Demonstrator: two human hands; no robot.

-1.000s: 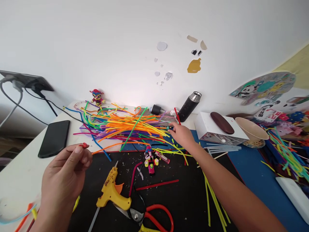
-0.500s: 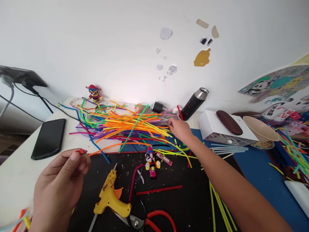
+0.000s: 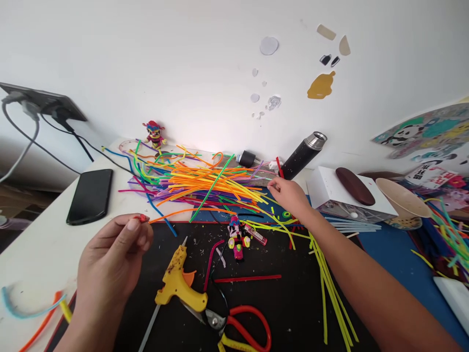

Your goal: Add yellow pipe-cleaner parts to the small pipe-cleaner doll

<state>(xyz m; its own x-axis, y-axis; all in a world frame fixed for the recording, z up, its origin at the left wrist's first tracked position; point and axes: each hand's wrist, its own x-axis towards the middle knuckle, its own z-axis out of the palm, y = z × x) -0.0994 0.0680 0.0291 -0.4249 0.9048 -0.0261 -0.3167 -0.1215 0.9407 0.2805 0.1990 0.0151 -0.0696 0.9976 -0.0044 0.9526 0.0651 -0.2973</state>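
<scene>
Red and fuzzy, one small twisted piece point(image 3: 140, 218) sits pinched between thumb and forefinger of the left hand point(image 3: 113, 249), raised to the left of a yellow plastic glue gun point(image 3: 179, 283). It looks partly shaped, and nothing shows it joined to anything, so attaching it seems undone. The right hand point(image 3: 287, 194) has its fingers curled and bunched beside the right end of a tangled heap of orange, yellow and purple pipe cleaners point(image 3: 212, 188), too many to count; whether it grips one, I cannot tell. Two colourful fuzzy figures appear largely formed: one pink-and-red figure point(image 3: 238, 239) on the black mat point(image 3: 293, 303), one red-and-blue-headed figure point(image 3: 154, 134) near the wall. Also on the mat are one straight red stem point(image 3: 249, 278), one bent magenta stem point(image 3: 211, 264) and one metal cutter with red and yellow handles point(image 3: 269, 327), apparently ready for more cutting. Farther out are one black phone point(image 3: 90, 195), one black steel-topped flask point(image 3: 302, 156), one white box point(image 3: 328, 195) bearing one dark-brown oval case point(image 3: 355, 186), and one cream bowl point(image 3: 403, 198).
</scene>
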